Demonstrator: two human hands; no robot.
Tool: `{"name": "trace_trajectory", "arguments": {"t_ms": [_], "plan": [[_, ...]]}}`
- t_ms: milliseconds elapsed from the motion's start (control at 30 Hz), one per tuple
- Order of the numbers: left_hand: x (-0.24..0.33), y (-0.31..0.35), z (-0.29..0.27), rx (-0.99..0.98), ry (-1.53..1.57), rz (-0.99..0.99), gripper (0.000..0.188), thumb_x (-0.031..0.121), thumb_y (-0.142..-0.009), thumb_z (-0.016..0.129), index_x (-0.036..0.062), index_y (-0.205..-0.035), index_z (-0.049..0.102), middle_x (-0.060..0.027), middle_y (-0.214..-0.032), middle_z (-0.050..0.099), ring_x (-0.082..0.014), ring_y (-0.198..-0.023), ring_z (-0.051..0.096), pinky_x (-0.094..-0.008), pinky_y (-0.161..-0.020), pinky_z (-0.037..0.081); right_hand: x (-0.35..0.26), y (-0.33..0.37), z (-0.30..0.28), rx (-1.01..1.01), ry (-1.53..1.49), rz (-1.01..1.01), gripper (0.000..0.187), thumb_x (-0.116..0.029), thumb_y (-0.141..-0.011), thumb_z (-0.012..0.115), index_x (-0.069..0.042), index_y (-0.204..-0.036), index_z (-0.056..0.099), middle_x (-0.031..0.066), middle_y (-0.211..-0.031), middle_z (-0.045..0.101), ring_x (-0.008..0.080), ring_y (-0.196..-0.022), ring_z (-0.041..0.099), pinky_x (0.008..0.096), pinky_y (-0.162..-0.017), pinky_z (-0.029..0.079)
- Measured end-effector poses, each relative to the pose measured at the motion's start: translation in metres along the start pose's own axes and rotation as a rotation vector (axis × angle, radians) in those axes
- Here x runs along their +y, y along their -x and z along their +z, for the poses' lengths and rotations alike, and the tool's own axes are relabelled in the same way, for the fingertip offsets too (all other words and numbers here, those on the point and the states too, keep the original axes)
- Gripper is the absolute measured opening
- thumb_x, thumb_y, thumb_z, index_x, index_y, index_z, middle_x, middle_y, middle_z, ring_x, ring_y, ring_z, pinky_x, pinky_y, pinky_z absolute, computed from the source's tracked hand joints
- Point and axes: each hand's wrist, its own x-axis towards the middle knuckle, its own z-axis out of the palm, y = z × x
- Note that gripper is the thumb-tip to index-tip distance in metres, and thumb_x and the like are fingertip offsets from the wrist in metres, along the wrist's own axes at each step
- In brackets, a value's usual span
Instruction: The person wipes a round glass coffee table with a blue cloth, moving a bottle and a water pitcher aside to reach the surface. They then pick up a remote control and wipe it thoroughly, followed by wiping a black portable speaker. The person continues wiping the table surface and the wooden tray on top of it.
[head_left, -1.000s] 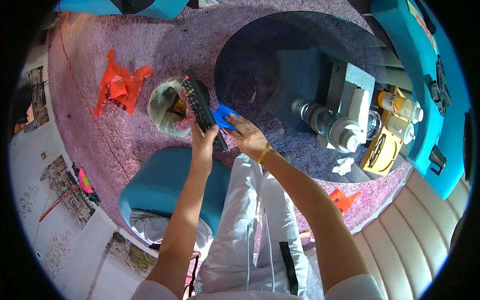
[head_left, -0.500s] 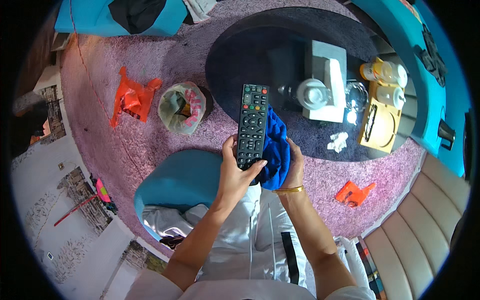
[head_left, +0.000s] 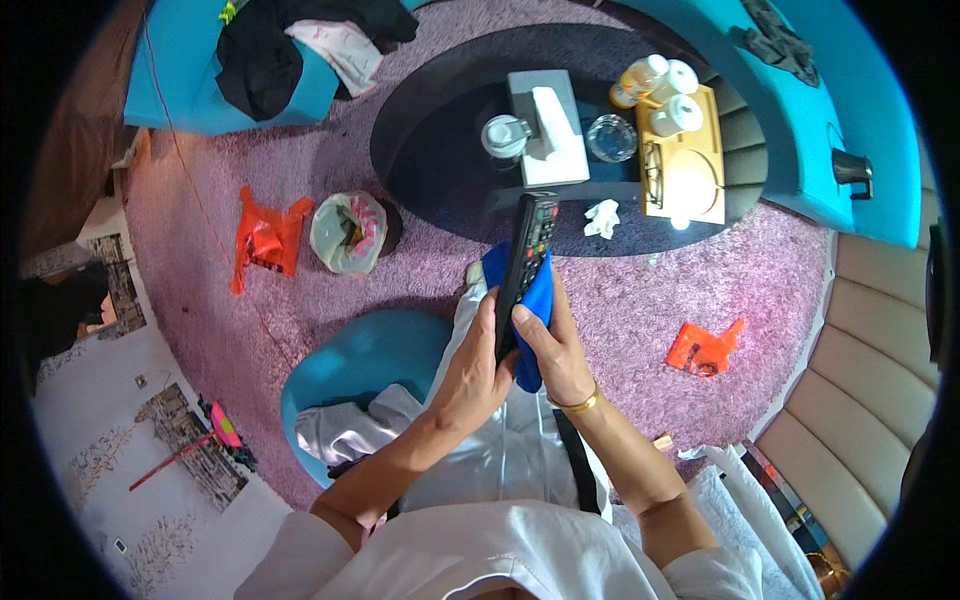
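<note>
At the centre of the frame the black remote control (head_left: 522, 268) runs its long axis up toward the dark oval bench (head_left: 440, 170), its lower end gripped by the left hand (head_left: 470, 365), while the right hand (head_left: 555, 345) presses a blue cloth (head_left: 535, 300) against its right side.
</note>
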Motion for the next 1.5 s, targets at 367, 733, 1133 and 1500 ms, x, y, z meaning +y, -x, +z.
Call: {"name": "trace_trajectory", "arguments": {"t_ms": [367, 733, 1133, 1500], "plan": [[0.108, 0.048, -0.019, 0.0, 0.305, 0.071, 0.066, 0.031, -0.088, 0.047, -0.0027, -0.135, 0.015, -0.0225, -0.129, 0.035, -0.029, -0.119, 0.038, -0.035, -0.098, 0.029, -0.076, 0.087, -0.004, 0.049, -0.407, -0.08, 0.037, -0.026, -0.092, 0.043, -0.001, -0.12, 0.045, 0.0048, -0.102, 0.056, 0.0091, -0.088, 0.053, 0.0233, -0.076, 0.045], [0.174, 0.057, -0.011, 0.094, -0.061, 0.316, 0.055, 0.001, -0.084, 0.046, 0.0009, -0.134, 0.023, -0.0247, -0.127, 0.038, -0.0376, -0.115, 0.043, -0.0378, -0.094, 0.036, -0.133, 0.139, 0.016, 0.167, 0.047, -0.45, 0.067, -0.029, -0.089, 0.044, -0.004, -0.14, 0.008, 0.0145, -0.135, 0.028, 0.0216, -0.122, 0.03, 0.0304, -0.101, 0.024], [0.178, 0.058, -0.085, -0.07, -0.046, 0.378, 0.053, 0.021, -0.092, 0.039, -0.0023, -0.134, 0.019, -0.0245, -0.129, 0.036, -0.0348, -0.12, 0.038, -0.0355, -0.098, 0.03, -0.146, 0.109, 0.047, 0.179, -0.222, -0.53, 0.033, -0.021, -0.093, 0.039, 0.002, -0.114, 0.049, 0.0042, -0.091, 0.056, 0.0077, -0.079, 0.051, 0.0231, -0.072, 0.044], [0.186, 0.052, -0.128, -0.156, -0.245, 0.321, 0.061, 0.004, -0.082, 0.048, 0.0031, -0.136, 0.02, -0.0243, -0.129, 0.036, -0.039, -0.119, 0.036, -0.0392, -0.097, 0.031, -0.17, 0.098, 0.074, 0.069, -0.585, -0.446, 0.044, -0.031, -0.091, 0.041, -0.009, -0.128, 0.035, 0.0092, -0.107, 0.053, 0.0239, -0.09, 0.057, 0.035, -0.076, 0.051]]}}
